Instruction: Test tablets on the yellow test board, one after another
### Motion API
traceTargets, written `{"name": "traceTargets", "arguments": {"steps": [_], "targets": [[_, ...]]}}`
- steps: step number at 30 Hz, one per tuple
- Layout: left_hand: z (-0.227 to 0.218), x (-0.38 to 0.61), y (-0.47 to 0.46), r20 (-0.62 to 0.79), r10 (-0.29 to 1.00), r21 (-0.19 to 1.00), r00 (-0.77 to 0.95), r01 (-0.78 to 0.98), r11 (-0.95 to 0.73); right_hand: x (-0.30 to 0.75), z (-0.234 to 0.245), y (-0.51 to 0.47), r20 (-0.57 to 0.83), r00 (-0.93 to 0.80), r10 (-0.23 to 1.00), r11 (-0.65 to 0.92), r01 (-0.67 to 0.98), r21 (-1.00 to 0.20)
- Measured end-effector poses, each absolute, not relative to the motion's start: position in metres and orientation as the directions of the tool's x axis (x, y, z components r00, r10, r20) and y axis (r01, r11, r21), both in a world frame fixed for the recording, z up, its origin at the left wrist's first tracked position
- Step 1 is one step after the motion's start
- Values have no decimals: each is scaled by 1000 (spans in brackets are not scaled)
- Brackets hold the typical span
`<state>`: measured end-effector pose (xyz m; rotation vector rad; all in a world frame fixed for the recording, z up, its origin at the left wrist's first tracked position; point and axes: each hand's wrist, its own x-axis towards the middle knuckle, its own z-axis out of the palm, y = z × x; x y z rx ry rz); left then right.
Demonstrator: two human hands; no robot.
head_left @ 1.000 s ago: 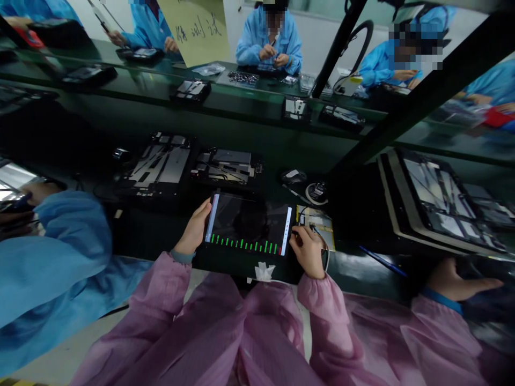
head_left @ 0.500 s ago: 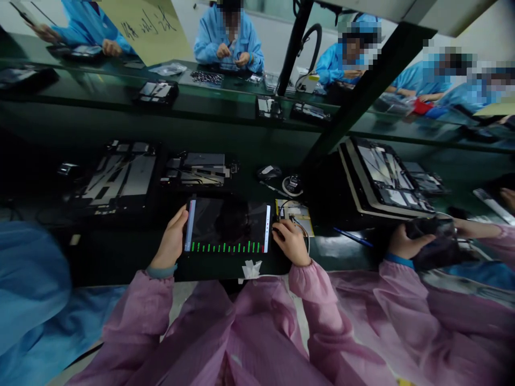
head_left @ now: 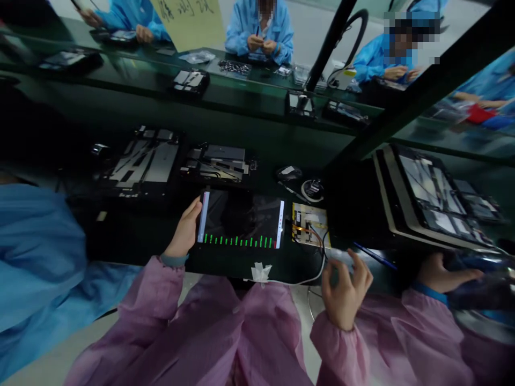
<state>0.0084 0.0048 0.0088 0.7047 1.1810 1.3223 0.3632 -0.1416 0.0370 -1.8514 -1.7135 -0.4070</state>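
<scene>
My left hand grips the left edge of a tablet, thumb on its front. The tablet's lit screen is mostly black, with a row of green bars along the bottom and a pale strip down each side. My right hand is off the tablet, near the table's front edge, fingers bent and apart; nothing shows in them. Just beyond its fingertips run thin cables. They lead to a silvery, yellow-edged flat pack with orange tape, lying right of the tablet.
Opened tablets lie behind on the left, and more are stacked at right. A mouse, a coiled cable and a blue pen lie nearby. At right, a co-worker's hand holds a dark bag. People in blue sit opposite.
My right hand has left the tablet's right edge and moved right and toward me, uncovering the flat pack. My left hand still holds the tablet. The camera view has shifted.
</scene>
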Motion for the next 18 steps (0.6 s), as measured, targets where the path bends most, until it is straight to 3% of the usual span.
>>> {"name": "traceTargets", "arguments": {"steps": [3,6,13,18], "targets": [[11,8,4,-238,961,923,-144,-342,177,305,36,-133,536,-4,844,205,926,-317],[12,9,4,-245,956,927,-162,-327,182,258,27,-117,441,-169,881,342,873,-348],[13,9,4,-268,946,929,-182,-309,204,240,16,-105,474,-145,868,343,867,-361],[17,11,3,-309,924,932,-227,-267,247,266,22,-102,553,49,831,241,865,-440]]}}
